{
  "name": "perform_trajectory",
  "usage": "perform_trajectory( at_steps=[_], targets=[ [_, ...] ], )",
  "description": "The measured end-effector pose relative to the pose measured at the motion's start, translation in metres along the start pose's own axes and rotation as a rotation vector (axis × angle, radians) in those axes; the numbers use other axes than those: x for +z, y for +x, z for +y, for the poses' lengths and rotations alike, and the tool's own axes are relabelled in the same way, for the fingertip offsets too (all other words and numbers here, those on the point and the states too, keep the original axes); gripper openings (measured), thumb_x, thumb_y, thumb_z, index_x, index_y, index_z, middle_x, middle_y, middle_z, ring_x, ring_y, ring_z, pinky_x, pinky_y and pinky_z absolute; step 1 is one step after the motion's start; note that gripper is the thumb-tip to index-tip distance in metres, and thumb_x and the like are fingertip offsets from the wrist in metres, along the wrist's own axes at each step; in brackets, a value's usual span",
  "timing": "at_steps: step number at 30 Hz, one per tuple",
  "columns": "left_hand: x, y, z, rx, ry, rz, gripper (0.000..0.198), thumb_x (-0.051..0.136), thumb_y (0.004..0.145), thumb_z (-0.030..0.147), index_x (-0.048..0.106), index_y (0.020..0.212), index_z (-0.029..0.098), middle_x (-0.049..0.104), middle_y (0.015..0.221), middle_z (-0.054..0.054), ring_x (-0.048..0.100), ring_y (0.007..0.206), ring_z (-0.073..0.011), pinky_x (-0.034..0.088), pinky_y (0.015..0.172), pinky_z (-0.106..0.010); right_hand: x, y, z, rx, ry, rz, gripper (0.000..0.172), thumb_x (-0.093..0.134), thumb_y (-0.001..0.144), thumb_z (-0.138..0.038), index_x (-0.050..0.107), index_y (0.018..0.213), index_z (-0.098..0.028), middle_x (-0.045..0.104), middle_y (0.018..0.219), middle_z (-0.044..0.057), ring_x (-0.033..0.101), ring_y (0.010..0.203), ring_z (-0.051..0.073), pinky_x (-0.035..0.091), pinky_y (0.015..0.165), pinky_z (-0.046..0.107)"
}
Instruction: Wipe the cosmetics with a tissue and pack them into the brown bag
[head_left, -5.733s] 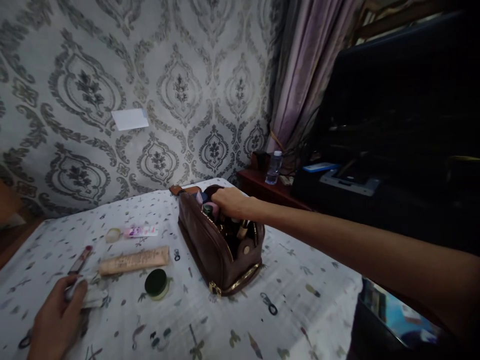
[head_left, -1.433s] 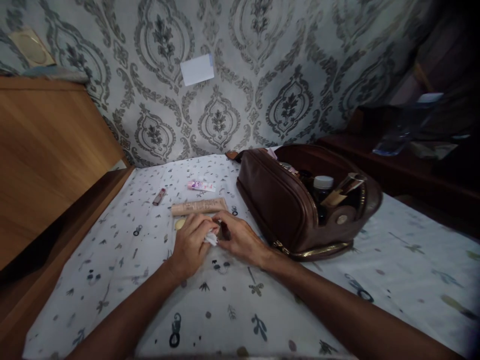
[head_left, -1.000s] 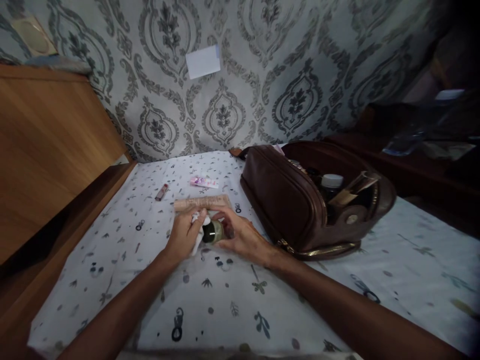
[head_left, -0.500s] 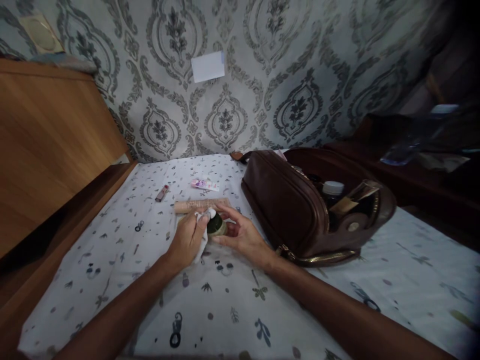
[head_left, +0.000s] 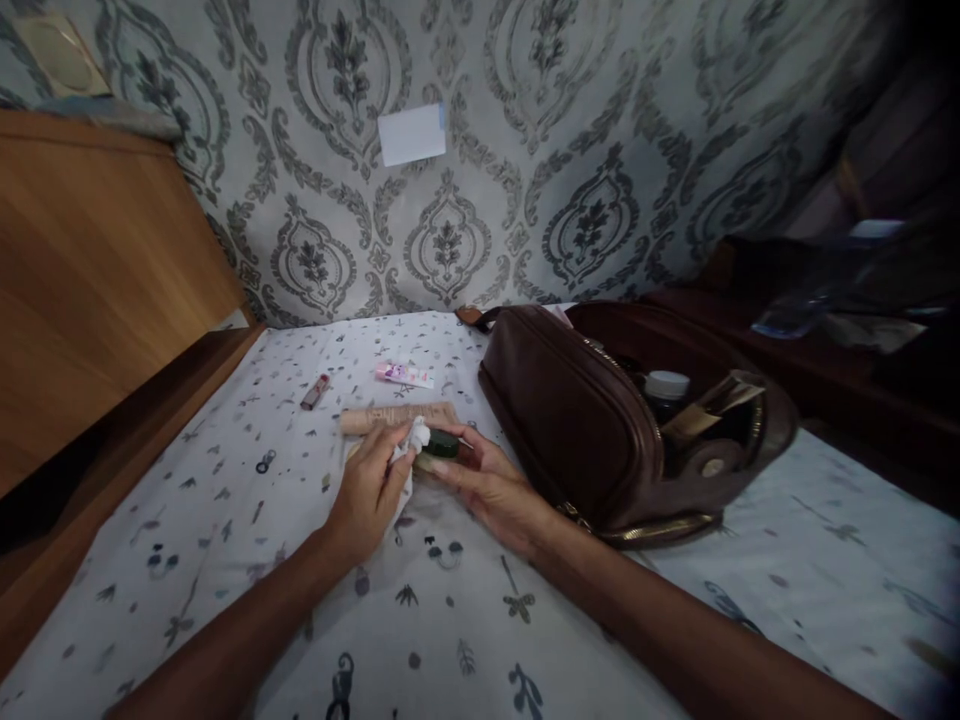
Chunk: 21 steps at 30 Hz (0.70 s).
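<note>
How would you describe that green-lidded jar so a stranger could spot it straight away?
Start at the big brown bag and look just to its left, over the patterned white sheet. There the right hand holds the jar, while the left hand holds a crumpled white cloth at its lid. That dark green lid sets it apart from the long beige tube lying just behind.
</note>
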<state>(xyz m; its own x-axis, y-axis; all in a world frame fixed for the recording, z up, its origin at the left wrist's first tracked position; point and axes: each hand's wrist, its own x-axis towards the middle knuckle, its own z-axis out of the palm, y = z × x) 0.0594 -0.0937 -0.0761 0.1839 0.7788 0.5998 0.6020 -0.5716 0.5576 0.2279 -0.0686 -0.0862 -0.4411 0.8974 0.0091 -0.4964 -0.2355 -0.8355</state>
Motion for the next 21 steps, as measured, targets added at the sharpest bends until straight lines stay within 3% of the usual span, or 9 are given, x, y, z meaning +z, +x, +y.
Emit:
perform_trajectory(
  at_steps=[5, 10, 15, 21],
  targets=[
    [-0.0009, -0.0020, -0.0001, 0.107, 0.024, 0.033, 0.033, 0.045, 0.097, 0.017, 0.057, 0.128, 0.020, 0.061, 0.107, -0.008, 0.060, 0.101, -0.0202, 0.051, 0.087, -0.034, -0.0002, -0.0004, -0.0007, 0.042, 0.073, 0.021, 0.046, 0.086, 0.066, -0.027, 0.062, 0.104, -0.023, 0.068, 0.110, 0.002, 0.064, 0.105, 0.017, 0.046, 0.101, 0.035],
    [-0.0039, -0.0052, 0.0007, 0.217, 0.071, -0.016, 0.043, 0.045, 0.096, 0.014, 0.052, 0.137, 0.025, 0.055, 0.118, -0.009, 0.057, 0.108, -0.0203, 0.049, 0.091, -0.035, -0.0040, 0.0000, -0.0013, 0.044, 0.019, 0.079, 0.043, 0.085, 0.064, -0.027, 0.060, 0.099, -0.024, 0.069, 0.094, -0.002, 0.065, 0.092, 0.015, 0.049, 0.090, 0.030],
    [-0.0063, -0.0016, 0.0002, 0.110, -0.012, 0.008, 0.038, 0.040, 0.097, 0.015, 0.059, 0.129, 0.021, 0.058, 0.111, -0.009, 0.057, 0.104, -0.0205, 0.049, 0.090, -0.035, -0.0016, -0.0007, -0.0025, 0.065, 0.021, 0.003, 0.041, 0.085, 0.062, -0.026, 0.061, 0.095, -0.023, 0.068, 0.095, -0.001, 0.065, 0.089, 0.016, 0.050, 0.088, 0.032],
    [-0.0036, 0.0017, -0.0051, -0.010, -0.087, -0.043, 0.031, 0.040, 0.097, 0.019, 0.064, 0.117, 0.019, 0.064, 0.105, -0.009, 0.059, 0.100, -0.0217, 0.049, 0.090, -0.036, 0.0049, -0.0048, -0.0091, 0.041, 0.082, -0.013, 0.044, 0.089, 0.058, -0.026, 0.070, 0.097, -0.023, 0.069, 0.110, 0.001, 0.062, 0.107, 0.020, 0.043, 0.104, 0.036]
  ],
)
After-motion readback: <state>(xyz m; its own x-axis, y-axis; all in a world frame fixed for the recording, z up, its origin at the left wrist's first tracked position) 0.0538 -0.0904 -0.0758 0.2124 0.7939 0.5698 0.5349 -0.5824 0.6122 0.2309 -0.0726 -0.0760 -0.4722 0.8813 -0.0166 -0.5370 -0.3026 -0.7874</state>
